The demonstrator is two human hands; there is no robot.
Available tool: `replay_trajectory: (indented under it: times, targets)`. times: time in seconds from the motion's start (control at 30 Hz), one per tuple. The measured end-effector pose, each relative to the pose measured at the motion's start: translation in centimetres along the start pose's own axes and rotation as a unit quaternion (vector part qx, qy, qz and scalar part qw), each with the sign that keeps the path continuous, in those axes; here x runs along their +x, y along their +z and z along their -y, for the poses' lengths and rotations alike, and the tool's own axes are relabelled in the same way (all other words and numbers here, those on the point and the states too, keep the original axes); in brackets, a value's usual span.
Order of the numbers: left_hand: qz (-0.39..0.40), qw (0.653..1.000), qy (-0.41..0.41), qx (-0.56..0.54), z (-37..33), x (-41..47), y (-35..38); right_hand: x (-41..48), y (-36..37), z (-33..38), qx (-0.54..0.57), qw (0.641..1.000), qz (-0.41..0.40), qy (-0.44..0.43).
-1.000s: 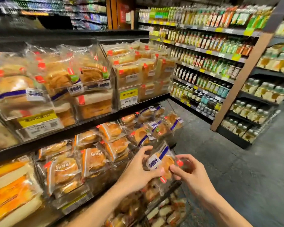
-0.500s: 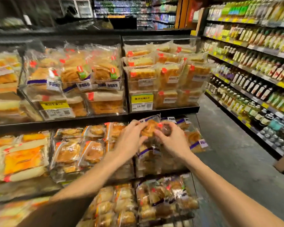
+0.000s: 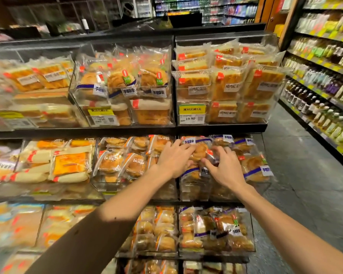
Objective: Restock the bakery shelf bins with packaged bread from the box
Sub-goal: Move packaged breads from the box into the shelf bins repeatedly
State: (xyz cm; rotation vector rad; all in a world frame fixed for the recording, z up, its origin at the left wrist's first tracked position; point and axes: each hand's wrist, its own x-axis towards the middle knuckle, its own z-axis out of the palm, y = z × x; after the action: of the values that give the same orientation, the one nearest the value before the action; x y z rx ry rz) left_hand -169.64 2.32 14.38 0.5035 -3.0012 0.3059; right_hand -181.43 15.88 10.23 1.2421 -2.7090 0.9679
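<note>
Left hand (image 3: 174,159): back toward the camera, fingers bent over the left side of the packet (image 3: 200,151), gripping it. Right hand (image 3: 225,168): fingers spread and bent over the packet's right side, thumb tucked at its lower edge, also gripping. The packet, a clear bag of round buns with a blue band, is held between both hands and lies on top of like packets in the bin (image 3: 195,194) at the right end of the middle shelf (image 3: 210,203), toward the bin's left wall. Whether it already rests with its full weight on the stock below cannot be told; the hands cover the contact. Change noted: one second ago the same packet was held low and clear of the shelving, below the level of this bin; half a second ago it had been raised to the bin's front; now it sits inside the bin's opening. Judgement: this placement is almost complete, with only the release and a settling push outstanding. The bin appears stacked close to its front rim, so little room remains, and a packet set too far forward could slide out over that rim. The box is not in view, so remaining stock cannot be assessed.
</note>
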Motion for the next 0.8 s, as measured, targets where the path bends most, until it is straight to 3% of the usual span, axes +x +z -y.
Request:
replay_trajectory:
  times: [0.1,0.23,0.37,0.5,0.6,0.7,0.77,0.8]
  targets:
    - [0.013,0.996,-0.006,-0.083,0.2,-0.4,-0.7,-0.4,-0.8,0.6,-0.006,1.000,-0.023,-0.016]
    - [-0.054,0.970,-0.064,-0.228,2.3,-2.6,-2.6,-1.2,-2.5,3.8,0.033,0.994,-0.074,-0.074]
    - [-0.122,0.947,-0.116,-0.272,6.9,-8.9,-6.0,-2.6,-2.5,11.0,0.080,0.985,-0.036,-0.152]
    - [-0.144,0.950,-0.192,-0.200,12.9,-20.9,-8.9,-6.3,0.7,21.1,0.058,0.960,0.084,-0.261]
    - [-0.062,0.967,-0.246,-0.024,17.8,-33.4,-9.2,-10.9,5.4,30.4,0.000,0.911,0.188,-0.366]
    - [0.010,0.947,-0.320,0.019,21.2,-48.0,-8.3,-17.6,11.2,39.7,-0.010,0.857,0.290,-0.425]
    - [0.022,0.924,-0.378,0.048,22.4,-57.7,-8.0,-22.2,20.0,42.9,0.015,0.826,0.343,-0.447]
    - [0.024,0.912,-0.404,0.066,23.0,-62.2,-8.0,-23.8,28.9,42.5,-0.006,0.811,0.342,-0.475]
